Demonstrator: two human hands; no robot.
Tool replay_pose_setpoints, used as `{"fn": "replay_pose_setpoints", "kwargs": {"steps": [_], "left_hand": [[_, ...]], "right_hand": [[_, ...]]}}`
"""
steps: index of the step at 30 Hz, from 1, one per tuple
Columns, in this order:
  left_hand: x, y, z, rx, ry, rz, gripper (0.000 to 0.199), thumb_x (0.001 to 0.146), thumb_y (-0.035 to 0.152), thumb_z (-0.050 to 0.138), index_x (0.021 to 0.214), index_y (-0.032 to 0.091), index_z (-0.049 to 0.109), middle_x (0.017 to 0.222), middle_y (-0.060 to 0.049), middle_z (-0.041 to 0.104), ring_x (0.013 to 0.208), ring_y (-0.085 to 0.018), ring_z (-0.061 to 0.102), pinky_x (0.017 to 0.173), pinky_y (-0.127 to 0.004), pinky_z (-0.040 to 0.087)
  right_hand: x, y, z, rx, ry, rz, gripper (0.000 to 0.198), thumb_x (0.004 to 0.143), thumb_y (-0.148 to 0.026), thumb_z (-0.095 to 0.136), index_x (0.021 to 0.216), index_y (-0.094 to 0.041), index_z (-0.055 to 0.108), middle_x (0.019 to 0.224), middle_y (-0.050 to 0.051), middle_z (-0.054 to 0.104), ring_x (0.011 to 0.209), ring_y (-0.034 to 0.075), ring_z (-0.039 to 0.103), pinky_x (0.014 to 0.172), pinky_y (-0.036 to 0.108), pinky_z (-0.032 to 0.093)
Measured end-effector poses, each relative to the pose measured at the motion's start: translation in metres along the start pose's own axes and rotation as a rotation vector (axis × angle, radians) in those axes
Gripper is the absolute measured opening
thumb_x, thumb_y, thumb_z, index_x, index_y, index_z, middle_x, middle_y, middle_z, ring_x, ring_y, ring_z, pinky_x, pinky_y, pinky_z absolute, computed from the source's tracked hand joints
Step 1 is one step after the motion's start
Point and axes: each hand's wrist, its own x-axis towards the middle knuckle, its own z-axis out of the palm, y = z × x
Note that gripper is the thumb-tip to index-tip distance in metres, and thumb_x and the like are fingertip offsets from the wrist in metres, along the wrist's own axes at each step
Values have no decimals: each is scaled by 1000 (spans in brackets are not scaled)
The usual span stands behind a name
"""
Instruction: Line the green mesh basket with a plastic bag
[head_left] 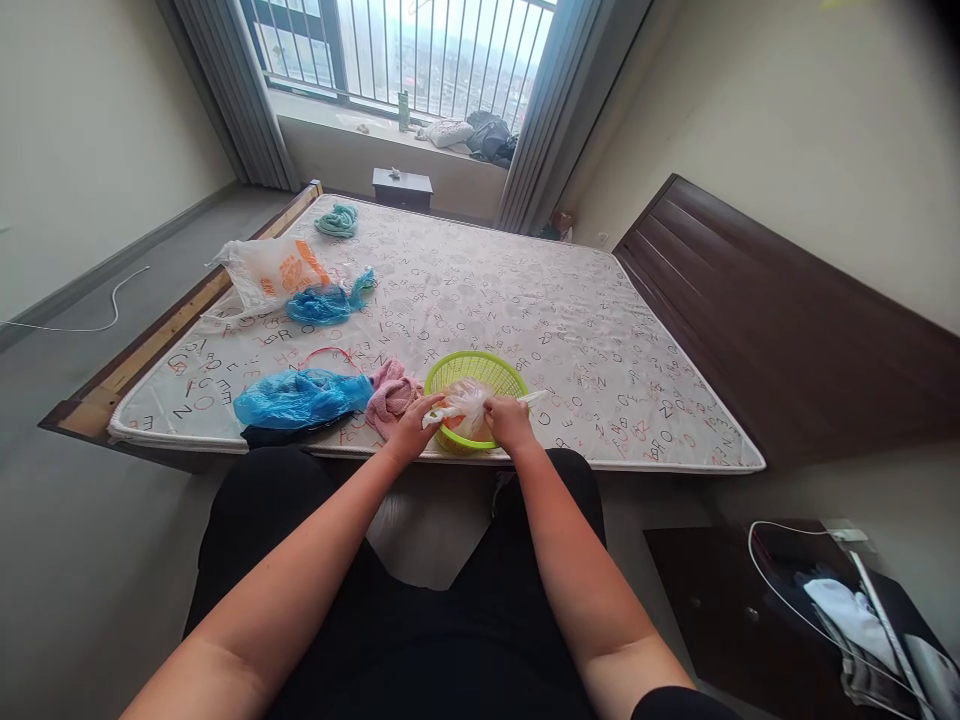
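Note:
A clear plastic bag (469,398) with something orange-red inside rests in a lime-green plastic basket (480,357) at the near edge of the mattress. My left hand (412,428) is closed on one side of the bag's top, at the basket's left rim. On the other side my right hand (510,422) grips the bag too, and a twisted white end sticks out to its right. What exactly lies in the bag is blurred. Just left of my left hand is a crumpled pink towel (391,392), touching a blue plastic bag (304,398).
The basket stands on a patterned mattress (600,350) with a dark headboard (780,280) to the right. Farther left lie a white plastic bag (259,270), another blue bag (319,305) and a teal cloth (337,220). A dark nightstand (690,580) is at lower right.

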Motion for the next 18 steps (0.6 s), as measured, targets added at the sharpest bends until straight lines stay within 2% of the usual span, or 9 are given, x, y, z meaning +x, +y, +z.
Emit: {"fn": "replay_pose_setpoints", "kwargs": {"steps": [4,7,9,11,13,14,16,18], "left_hand": [[0,-1,3,-34,19,-37,53,94,41,65,142,20,58,146,-15,64,140,-28,56,122,-49,40],[1,10,-1,6,18,-31,60,92,43,68,145,19,54,148,-17,61,144,-32,53,123,-52,37],[2,27,-6,101,95,-20,60,91,44,70,144,20,55,149,-18,60,146,-35,49,124,-55,33],[3,52,-13,205,230,-15,56,89,44,72,139,21,58,144,-17,62,143,-36,50,123,-55,34],[6,79,-18,249,303,-43,52,89,48,73,131,22,61,124,-14,70,125,-34,63,114,-50,45],[8,93,-20,253,296,-67,50,87,51,74,126,22,62,110,-11,73,112,-32,68,107,-47,50],[11,115,-23,232,232,-128,50,84,55,76,120,23,64,93,-6,73,94,-29,71,95,-43,55],[14,128,-25,205,178,-180,47,81,55,78,114,24,66,89,-5,73,89,-29,72,87,-42,56]], "right_hand": [[-3,8,-19,155,242,25,26,100,-22,50,107,-19,75,111,12,75,106,25,64,93,36,43],[-6,16,-41,282,428,19,30,100,-24,47,111,-18,74,112,13,75,103,25,65,92,36,48],[-10,16,-56,327,517,-2,31,101,-26,46,112,-18,74,111,13,75,102,26,66,90,36,50],[-15,11,-70,338,578,-24,30,101,-28,47,111,-19,74,110,12,75,101,25,67,87,36,51],[-21,-1,-83,334,624,-48,29,102,-29,48,111,-22,75,110,10,75,100,24,68,85,34,52],[-24,-9,-89,333,640,-70,28,103,-30,48,110,-23,75,110,9,75,99,23,68,84,34,53],[-30,-28,-99,341,662,-143,27,104,-31,49,110,-26,75,111,7,74,101,22,69,86,33,54],[-35,-47,-105,365,657,-238,26,105,-30,49,110,-28,74,113,6,74,105,21,69,90,33,55]]}}
